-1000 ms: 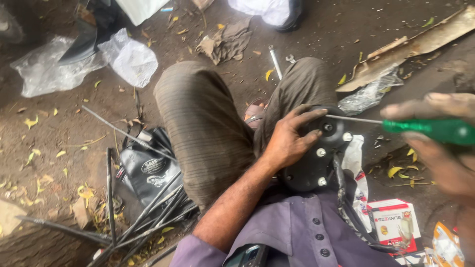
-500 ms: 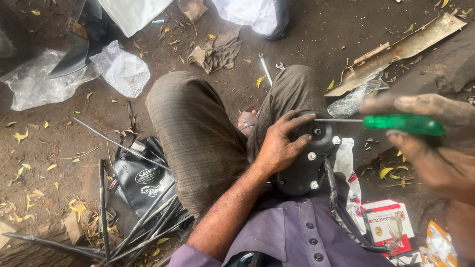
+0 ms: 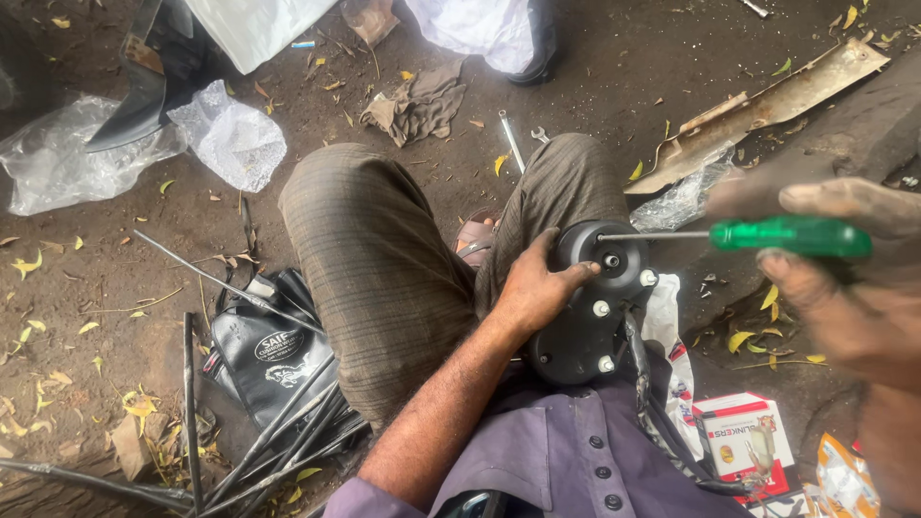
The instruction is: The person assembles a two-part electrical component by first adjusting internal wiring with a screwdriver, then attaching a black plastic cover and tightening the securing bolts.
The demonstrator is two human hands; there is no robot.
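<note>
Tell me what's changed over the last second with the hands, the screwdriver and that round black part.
Little has moved. The right hand keeps its grip on the green-handled screwdriver, whose tip has shifted slightly from the rim onto the back of the round black housing. The left hand still steadies the housing on the lap. Nothing was picked up or let go; the black bag lies as before.

Round housing (image 3: 585, 317) under left grip (image 3: 537, 288): matt black plastic, smooth white studs. Screwdriver (image 3: 787, 235) in right grip (image 3: 844, 278): glossy translucent green plastic handle, thin bare metal shaft. Trousers (image 3: 374, 269) left of it: coarse woven cloth. Ground (image 3: 96, 278): rough damp dirt.
</note>
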